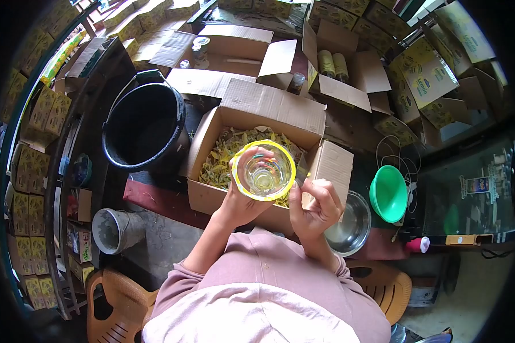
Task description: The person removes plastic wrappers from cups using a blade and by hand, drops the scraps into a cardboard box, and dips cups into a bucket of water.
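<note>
A clear glass jar [263, 174] with a bright yellow rim is held over an open cardboard box [274, 106], its mouth facing the camera. My left hand [243, 197] is wrapped round the jar's left side, with fingers visible through the glass. Close to the jar's right edge, my right hand [317, 206] is closed in a pinch; a small yellowish piece seems to show near the fingertips, too small to identify. Yellow and clear scraps [226, 154] lie inside the box.
A black bucket [143, 126] stands left of the box, with a grey bucket [117, 230] below it. To the right are a green bowl [389, 194] and a metal basin [352, 228]. Open cartons [340, 74] and stacked yellow boxes [31, 214] surround the workspace.
</note>
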Demonstrator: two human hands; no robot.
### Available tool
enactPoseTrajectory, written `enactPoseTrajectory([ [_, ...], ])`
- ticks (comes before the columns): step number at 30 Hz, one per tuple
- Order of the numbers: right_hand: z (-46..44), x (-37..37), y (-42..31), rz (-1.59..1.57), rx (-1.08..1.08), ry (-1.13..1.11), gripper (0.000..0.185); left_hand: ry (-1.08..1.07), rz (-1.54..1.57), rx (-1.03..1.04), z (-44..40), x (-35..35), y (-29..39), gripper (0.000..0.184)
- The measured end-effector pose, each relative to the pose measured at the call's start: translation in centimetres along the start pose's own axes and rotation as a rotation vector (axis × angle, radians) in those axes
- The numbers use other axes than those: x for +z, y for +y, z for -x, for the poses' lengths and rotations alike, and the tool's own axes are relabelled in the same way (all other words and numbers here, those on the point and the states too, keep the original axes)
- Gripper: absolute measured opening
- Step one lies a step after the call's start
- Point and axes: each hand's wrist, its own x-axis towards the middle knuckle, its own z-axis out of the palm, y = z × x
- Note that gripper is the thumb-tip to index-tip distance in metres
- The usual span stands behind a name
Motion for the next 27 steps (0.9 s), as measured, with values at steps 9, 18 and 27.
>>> enactPoseTrajectory([
  [9,0.28,0.12,-0.15,0.042,-0.001,0.025,0.017,-0.003,0.004,0.011,-0.06,0.27,0.35,0.080],
  [18,0.21,0.29,-0.57,0.037,-0.039,0.024,0.018,0.045,0.145,-0.050,-0.08,0.79,0.28,0.077],
  [27,-0.28,0.40,-0.28,0.106,-0.081,0.067,0.019,-0.036,-0.071,-0.005,0.00,0.35,0.29,0.077],
])
